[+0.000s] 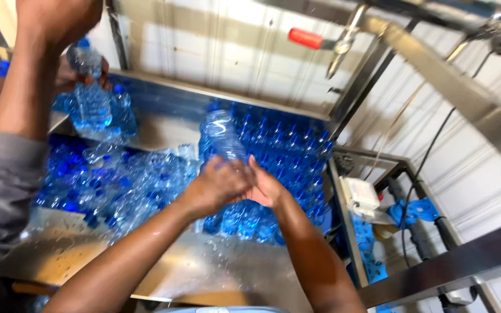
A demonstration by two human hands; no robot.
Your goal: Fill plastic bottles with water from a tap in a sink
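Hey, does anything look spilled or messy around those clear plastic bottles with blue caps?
Yes. The steel table is wet with droplets and puddles in front of the piled clear plastic blue-capped bottles, which lie jumbled on their sides. Both hands, left hand and right hand, grip one bottle.

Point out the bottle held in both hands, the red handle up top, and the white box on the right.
Bottle (222, 134), head view, on its clear body.
Red handle (305, 38), head view, on its middle.
White box (360, 195), head view, on its top face.

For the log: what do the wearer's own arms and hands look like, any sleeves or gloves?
Both forearms are bare, with no sleeves in view. The left hand and right hand wear no gloves; no rings or watch show. Water droplets glisten on the left forearm.
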